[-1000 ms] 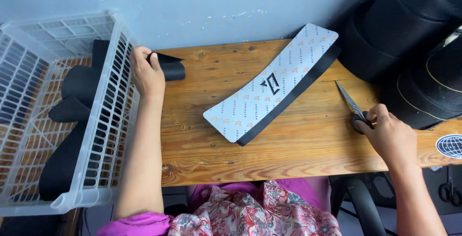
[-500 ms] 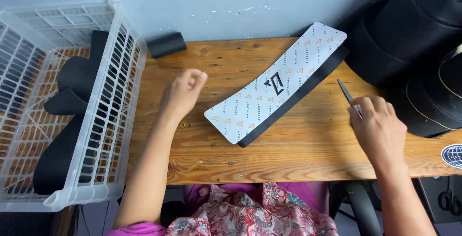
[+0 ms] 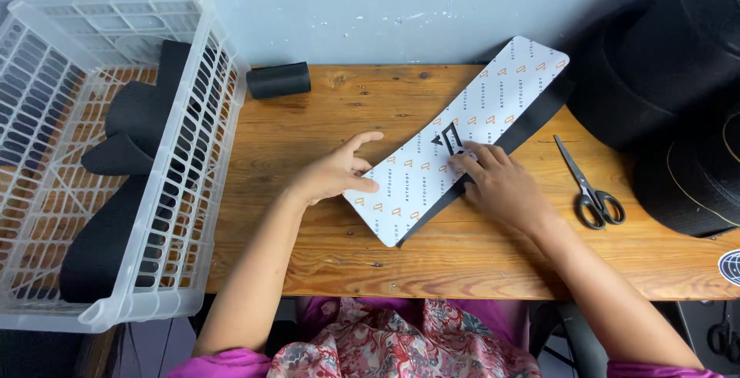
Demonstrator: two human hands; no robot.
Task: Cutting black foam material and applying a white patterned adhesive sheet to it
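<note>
At the middle of the bench: we've got the long white patterned card lying on a slant, its far end poking past the back right edge, with a black strip under it peeking out along its right side.
Left hand: our left hand sits at the card's lower left edge, fingers spread and loose, thumb and fingertips just pressing the edge, not gripping anything.
Right hand: our right hand lies flat on the card's middle, fingers relaxed and extended, fingertips by the dark triangle mark, holding it down rather than clutching.
How we'd do it well: honestly, keep both palms light and even so the card stays square on the strip, and line up the long edges before pressing harder.
Scissors: black-handled scissors lie closed near the right edge, well clear of our right hand.
Small roll: a short black roll rests at the back left corner.
Bench: warm knotty wooden bench, a bit scuffed.
Around it: white plastic basket off the left edge holding black pieces, big black rolls stacked at the right, pale blue wall behind.
</note>
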